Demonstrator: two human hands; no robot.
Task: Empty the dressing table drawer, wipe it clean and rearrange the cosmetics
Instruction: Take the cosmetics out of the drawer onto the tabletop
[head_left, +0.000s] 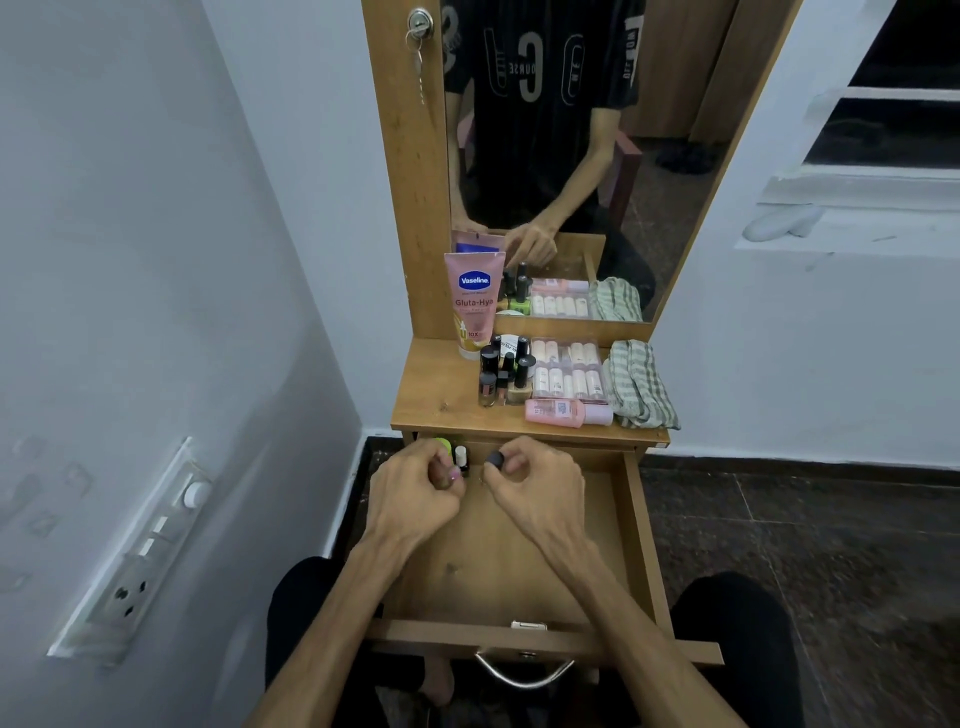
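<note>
I saw my left hand (415, 493) pinching a small pink item and my right hand (535, 488) gripping a dark cap (494, 459) over the open drawer (519, 561); cosmetics (506, 376) crowded the tabletop (441, 389) at twelve o'clock.

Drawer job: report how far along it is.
Done: the drawer looks nearly bare, with most cosmetics and the cloth on the tabletop. In hand: the left hand holds a small pinkish item, the right hand a dark-capped one, beside a green-lidded jar at the drawer's back. Left: returning the rest.
</note>
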